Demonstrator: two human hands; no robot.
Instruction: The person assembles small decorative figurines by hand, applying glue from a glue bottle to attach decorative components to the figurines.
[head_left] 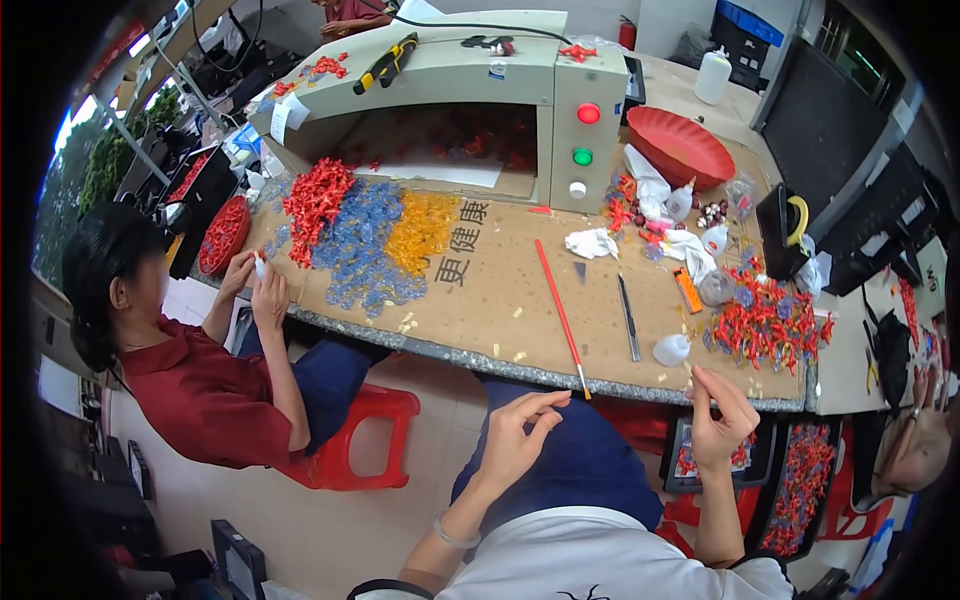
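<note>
My left hand [518,440] hovers just off the table's front edge, its thumb and fingers drawn together; anything between them is too small to make out. Close to its fingertips is the dark tip of a red-handled paintbrush [562,310], which lies across the cardboard. At the right, my right hand [722,415] is raised at the edge in a pinch, and what it may hold cannot be made out. Just beyond its fingertips lies a small white squeeze bottle [672,350]. A pair of metal tweezers [629,318] rests between brush and bottle.
Red, blue and yellow small pieces [370,240] lie in heaps before a beige tunnel machine [420,85]. More mixed pieces [770,325] and an orange lighter [688,290] are at the right. A co-worker in a dark red shirt [210,390] sits at the left, holding something small.
</note>
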